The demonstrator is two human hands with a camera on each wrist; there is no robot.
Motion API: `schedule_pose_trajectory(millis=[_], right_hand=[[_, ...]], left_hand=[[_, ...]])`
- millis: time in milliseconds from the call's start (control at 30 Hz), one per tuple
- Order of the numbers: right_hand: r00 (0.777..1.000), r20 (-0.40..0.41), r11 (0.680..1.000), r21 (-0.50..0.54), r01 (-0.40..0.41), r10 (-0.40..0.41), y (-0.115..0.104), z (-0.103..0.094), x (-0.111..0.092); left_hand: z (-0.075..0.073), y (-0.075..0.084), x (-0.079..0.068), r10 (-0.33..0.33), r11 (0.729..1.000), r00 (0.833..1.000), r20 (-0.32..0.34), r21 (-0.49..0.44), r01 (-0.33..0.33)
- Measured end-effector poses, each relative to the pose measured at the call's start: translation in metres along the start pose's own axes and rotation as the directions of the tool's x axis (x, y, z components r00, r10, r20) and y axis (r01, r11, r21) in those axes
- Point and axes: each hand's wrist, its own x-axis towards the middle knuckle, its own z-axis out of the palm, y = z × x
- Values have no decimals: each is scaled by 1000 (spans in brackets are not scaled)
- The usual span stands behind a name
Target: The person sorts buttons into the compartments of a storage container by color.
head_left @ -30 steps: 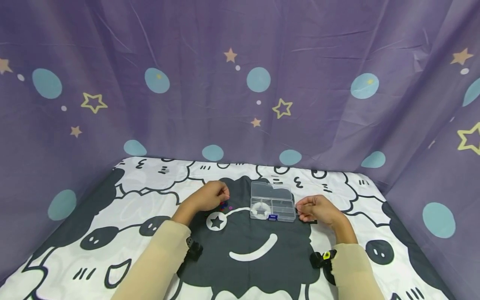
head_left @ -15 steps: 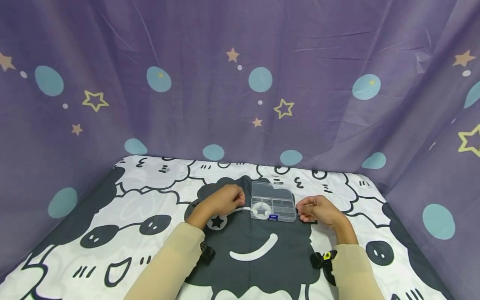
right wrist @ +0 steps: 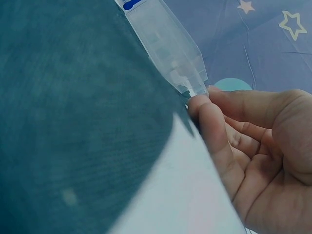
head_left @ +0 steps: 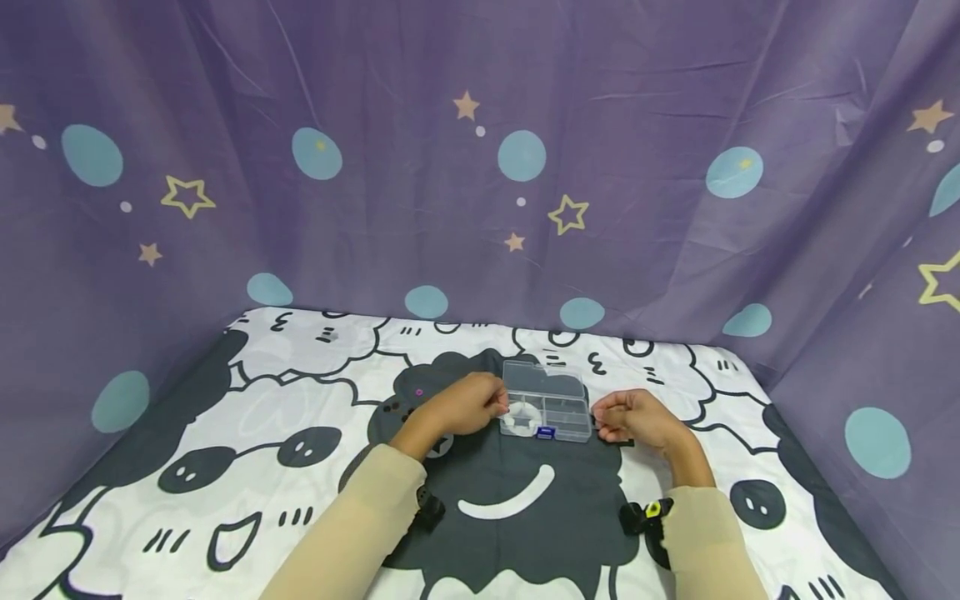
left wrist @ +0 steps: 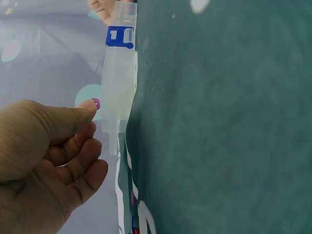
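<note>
Left wrist view: the left hand [left wrist: 48,161] pinches a magenta bead [left wrist: 96,103] at its very fingertips, so it could slip and miss the clear compartment box [head_left: 567,422] just beside that hand; the right hand [right wrist: 263,146] pinches the box's edge, and a tug might tip it. Cartoon-printed cloth [head_left: 517,550] lies beneath both hands, purple star-patterned curtain [head_left: 412,200] beyond.

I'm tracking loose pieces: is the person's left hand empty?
No, the left hand holds a small round magenta piece at its thumb tip.
</note>
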Motion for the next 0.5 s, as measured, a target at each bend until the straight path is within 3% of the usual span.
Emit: schedule_pose_trajectory(millis=[500], right_hand=[[1000, 1, 1000, 20, -15, 15, 2, 1, 1]], left_hand=[[3, 0, 3, -22, 999, 1000, -6, -23, 22]])
